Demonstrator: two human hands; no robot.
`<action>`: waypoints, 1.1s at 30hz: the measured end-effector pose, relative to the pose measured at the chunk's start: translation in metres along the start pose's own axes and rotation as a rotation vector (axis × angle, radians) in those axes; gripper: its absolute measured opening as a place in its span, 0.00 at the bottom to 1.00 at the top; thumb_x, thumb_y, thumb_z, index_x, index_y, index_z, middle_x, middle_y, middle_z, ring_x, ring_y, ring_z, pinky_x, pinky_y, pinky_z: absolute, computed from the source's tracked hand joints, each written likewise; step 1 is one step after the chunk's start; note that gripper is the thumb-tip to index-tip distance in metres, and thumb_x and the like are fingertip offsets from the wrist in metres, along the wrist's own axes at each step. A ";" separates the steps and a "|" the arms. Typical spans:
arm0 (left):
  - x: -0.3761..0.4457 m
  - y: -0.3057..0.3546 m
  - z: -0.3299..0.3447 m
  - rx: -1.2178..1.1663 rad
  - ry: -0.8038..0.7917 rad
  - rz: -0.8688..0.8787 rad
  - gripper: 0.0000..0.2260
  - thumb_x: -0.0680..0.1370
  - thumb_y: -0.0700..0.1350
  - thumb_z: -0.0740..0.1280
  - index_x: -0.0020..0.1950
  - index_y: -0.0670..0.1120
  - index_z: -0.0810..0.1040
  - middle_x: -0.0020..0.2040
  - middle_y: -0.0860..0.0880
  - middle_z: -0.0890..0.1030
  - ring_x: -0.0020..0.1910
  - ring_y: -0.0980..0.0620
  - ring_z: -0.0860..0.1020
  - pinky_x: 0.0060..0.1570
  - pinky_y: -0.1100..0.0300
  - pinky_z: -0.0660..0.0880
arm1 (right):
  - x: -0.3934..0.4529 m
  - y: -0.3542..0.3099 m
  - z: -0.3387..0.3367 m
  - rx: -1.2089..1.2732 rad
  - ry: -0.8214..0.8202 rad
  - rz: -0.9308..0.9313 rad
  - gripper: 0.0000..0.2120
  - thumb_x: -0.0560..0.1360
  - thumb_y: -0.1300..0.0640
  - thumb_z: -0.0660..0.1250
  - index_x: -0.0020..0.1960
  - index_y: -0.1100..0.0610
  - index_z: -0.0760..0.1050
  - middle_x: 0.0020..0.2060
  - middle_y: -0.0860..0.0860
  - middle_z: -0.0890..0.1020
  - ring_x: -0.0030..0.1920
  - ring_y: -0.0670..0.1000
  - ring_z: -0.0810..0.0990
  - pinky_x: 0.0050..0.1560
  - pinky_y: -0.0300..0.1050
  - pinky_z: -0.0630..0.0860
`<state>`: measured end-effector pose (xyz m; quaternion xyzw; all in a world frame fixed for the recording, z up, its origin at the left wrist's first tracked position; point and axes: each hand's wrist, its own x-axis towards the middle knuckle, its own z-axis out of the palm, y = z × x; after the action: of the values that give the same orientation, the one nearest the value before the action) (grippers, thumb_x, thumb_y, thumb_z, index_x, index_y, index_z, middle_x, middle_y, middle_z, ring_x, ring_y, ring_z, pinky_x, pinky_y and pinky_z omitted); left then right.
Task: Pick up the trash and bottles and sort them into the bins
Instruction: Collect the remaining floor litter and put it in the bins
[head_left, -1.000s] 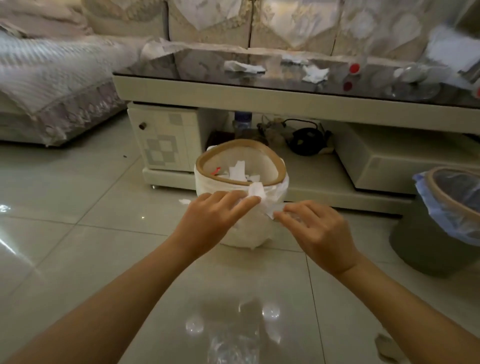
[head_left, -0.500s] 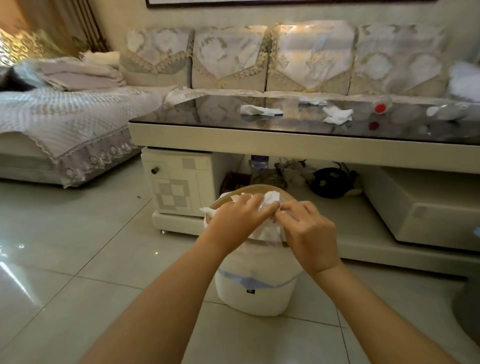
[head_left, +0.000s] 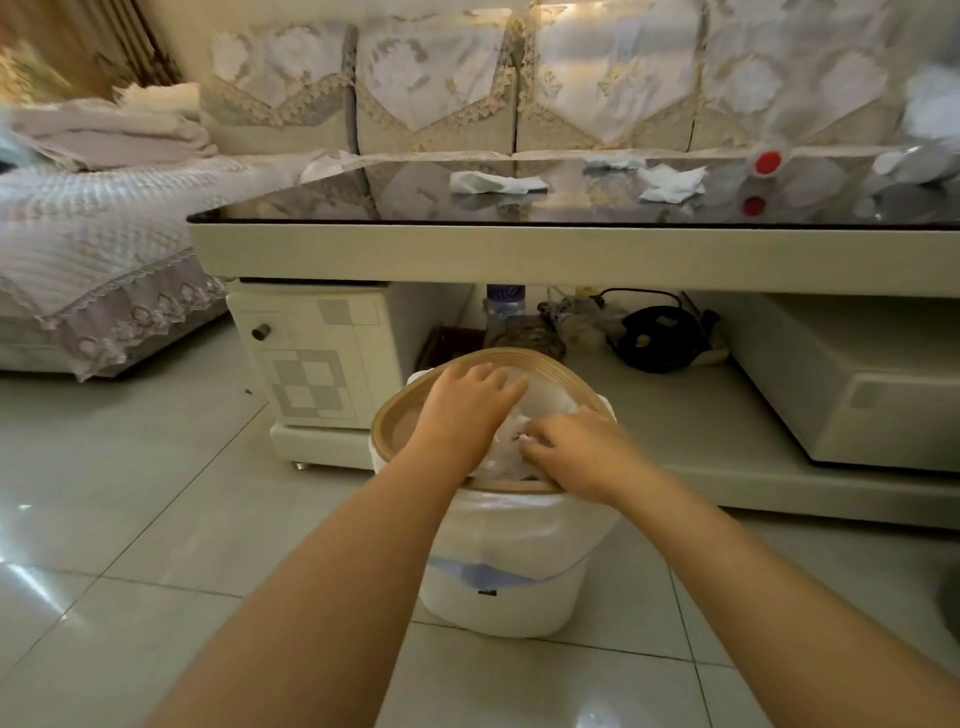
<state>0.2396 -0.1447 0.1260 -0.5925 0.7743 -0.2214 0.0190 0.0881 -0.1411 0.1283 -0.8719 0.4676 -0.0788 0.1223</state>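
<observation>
Head view: crumpled white tissue (head_left: 506, 441) is being pressed down inside the white plastic bin with the tan wooden rim (head_left: 387, 421) by the left hand (head_left: 462, 410), fingers nearly flat, and pinched by the curled fingertips of the right hand (head_left: 576, 449); release is best made low, inside the rim. Beyond, with free floor either side of the bin, the overhanging edge of the dark glass-topped coffee table (head_left: 467, 249) is being left close above, where more white tissues (head_left: 496, 183) and a clear red-capped bottle (head_left: 768, 162) are lying.

Bin mouth (head_left: 395, 415) crowded; low table edge (head_left: 519, 254) just behind.
</observation>
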 end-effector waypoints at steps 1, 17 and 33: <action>0.000 -0.002 0.000 -0.016 -0.060 -0.017 0.29 0.77 0.45 0.66 0.75 0.53 0.59 0.73 0.50 0.67 0.72 0.49 0.64 0.70 0.51 0.59 | 0.002 0.002 0.000 -0.042 -0.043 -0.005 0.16 0.79 0.50 0.52 0.37 0.45 0.73 0.36 0.45 0.76 0.42 0.46 0.72 0.66 0.52 0.61; -0.115 0.086 -0.040 -0.521 0.395 0.063 0.19 0.77 0.47 0.66 0.68 0.50 0.72 0.62 0.51 0.78 0.60 0.50 0.77 0.57 0.54 0.74 | -0.148 0.017 0.026 -0.216 0.388 -0.126 0.24 0.77 0.46 0.60 0.70 0.55 0.67 0.67 0.53 0.72 0.68 0.53 0.70 0.68 0.57 0.66; -0.270 0.189 0.021 -0.564 -0.245 0.040 0.34 0.73 0.52 0.71 0.75 0.57 0.58 0.71 0.52 0.67 0.67 0.48 0.69 0.59 0.51 0.70 | -0.362 0.018 0.134 -0.166 0.013 0.020 0.31 0.73 0.47 0.67 0.72 0.55 0.64 0.70 0.57 0.67 0.68 0.59 0.68 0.65 0.59 0.68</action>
<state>0.1540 0.1369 -0.0249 -0.5815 0.8086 0.0756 -0.0487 -0.0913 0.1700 -0.0133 -0.8737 0.4821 -0.0444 0.0475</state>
